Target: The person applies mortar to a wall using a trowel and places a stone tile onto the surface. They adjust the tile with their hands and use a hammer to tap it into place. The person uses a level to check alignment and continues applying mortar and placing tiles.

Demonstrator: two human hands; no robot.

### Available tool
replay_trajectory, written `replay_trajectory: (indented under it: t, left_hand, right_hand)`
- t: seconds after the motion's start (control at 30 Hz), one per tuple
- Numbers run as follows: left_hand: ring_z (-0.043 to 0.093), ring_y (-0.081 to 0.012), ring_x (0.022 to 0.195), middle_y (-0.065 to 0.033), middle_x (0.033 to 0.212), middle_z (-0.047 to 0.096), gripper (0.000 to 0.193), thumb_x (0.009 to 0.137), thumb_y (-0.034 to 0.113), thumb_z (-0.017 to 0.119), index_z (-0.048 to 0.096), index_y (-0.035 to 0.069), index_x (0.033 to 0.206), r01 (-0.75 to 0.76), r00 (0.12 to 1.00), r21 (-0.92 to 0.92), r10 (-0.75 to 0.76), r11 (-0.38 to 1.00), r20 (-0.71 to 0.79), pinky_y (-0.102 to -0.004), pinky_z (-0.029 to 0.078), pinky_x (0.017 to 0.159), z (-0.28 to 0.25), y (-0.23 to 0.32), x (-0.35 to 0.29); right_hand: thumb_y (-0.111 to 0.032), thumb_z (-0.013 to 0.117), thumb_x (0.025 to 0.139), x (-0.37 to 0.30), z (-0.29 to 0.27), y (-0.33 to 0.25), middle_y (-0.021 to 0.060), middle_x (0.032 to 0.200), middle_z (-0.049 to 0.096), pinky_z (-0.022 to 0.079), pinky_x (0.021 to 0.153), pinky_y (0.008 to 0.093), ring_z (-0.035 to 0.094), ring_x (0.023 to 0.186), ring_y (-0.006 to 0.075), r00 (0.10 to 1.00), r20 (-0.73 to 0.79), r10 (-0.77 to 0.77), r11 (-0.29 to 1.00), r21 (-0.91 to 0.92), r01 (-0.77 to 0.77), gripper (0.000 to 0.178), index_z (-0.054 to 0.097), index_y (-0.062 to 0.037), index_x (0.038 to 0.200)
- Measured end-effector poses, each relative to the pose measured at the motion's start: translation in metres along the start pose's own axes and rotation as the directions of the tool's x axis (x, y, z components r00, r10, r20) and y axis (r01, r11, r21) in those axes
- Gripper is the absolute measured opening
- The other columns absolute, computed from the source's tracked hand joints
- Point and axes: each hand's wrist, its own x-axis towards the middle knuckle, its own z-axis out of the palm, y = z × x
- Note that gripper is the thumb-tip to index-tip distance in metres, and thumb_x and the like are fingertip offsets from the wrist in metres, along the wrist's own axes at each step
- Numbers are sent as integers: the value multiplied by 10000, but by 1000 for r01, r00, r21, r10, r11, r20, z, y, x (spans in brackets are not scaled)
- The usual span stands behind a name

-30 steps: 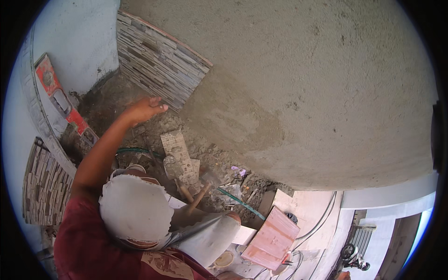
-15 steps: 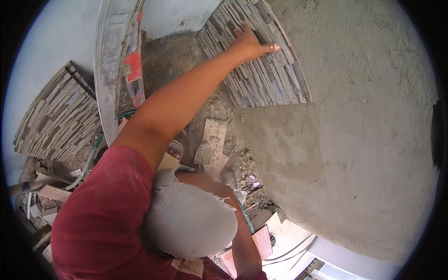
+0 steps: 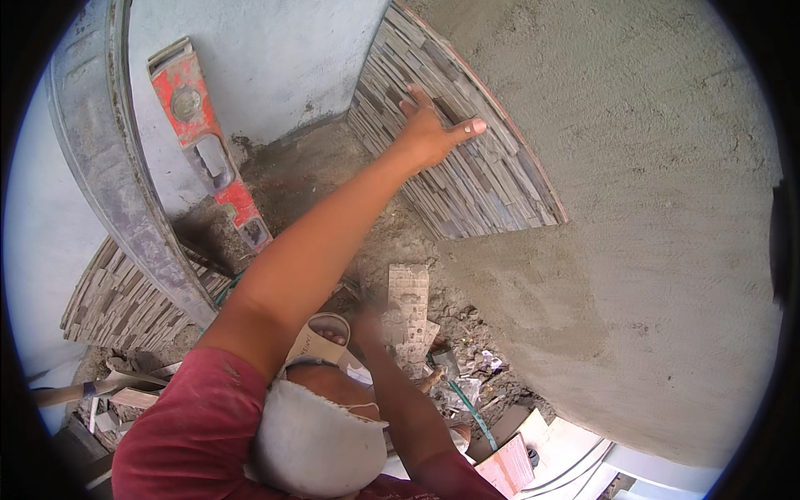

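My left hand (image 3: 432,137) lies with fingers spread on a stone-look tile (image 3: 475,179), a panel of thin grey and brown strips standing against the cement-coated wall. Its thumb points toward the panel's right side. My right hand (image 3: 367,323) reaches down past my knee, low over the ground just left of a pale broken tile piece (image 3: 408,304). Motion smears its fingers, so I cannot make out their shape or whether they hold anything. A red spirit level (image 3: 200,117) leans at the corner beside the white wall.
A long grey metal straightedge (image 3: 125,142) slants at the left, in front of another stone-look tile (image 3: 125,304). Rubble and tile scraps (image 3: 125,400) lie lower left. My sandalled foot (image 3: 321,340) is near the right hand. Wet grey cement (image 3: 650,225) covers the right wall.
My right hand has moved forward from behind my knee to the ground beside the broken tile piece. The left hand stays on the panel. The view has shifted, showing more of the spirit level.
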Motion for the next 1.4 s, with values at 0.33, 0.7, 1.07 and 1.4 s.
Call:
replay_trajectory:
  t: [0.33,0.7,1.07,1.4]
  left_hand:
    - [70,-541,1467,-411,1548,-145,1483,703,817,621,-309,-60,1455,67,997,71,-69,995,32,-521,244,1205,-2,6,-3]
    - [68,-506,1480,-370,1574,-126,1444,725,809,621,-276,-28,1486,31,1000,13,-31,999,2,-543,258,1202,1,2,-8]
    - [219,-501,1456,-430,1542,112,1553,666,764,756,-249,-104,1471,-48,998,-48,45,998,-45,-614,266,1154,1,-31,19]
    - [297,-455,1437,-392,1535,184,1577,665,751,773,-274,-138,1440,-47,999,-109,46,993,-10,-565,357,1126,-3,-23,26]
  right_hand:
    - [-279,612,920,20,23,-9,267,1165,650,505,933,497,640,1100,422,990,34,138,990,-26,-137,357,623,7,1133]
    - [-244,616,945,-57,-169,-91,249,901,686,517,773,460,685,852,359,974,-181,-134,919,346,191,315,628,19,1119]
    - [-278,576,953,-77,-65,-73,286,957,643,498,824,498,640,943,446,965,11,264,801,555,-225,333,628,32,1063]
    - [-442,633,897,-147,-132,32,282,1208,627,476,1000,471,610,1144,435,932,-163,323,913,312,-262,515,661,2,1156]
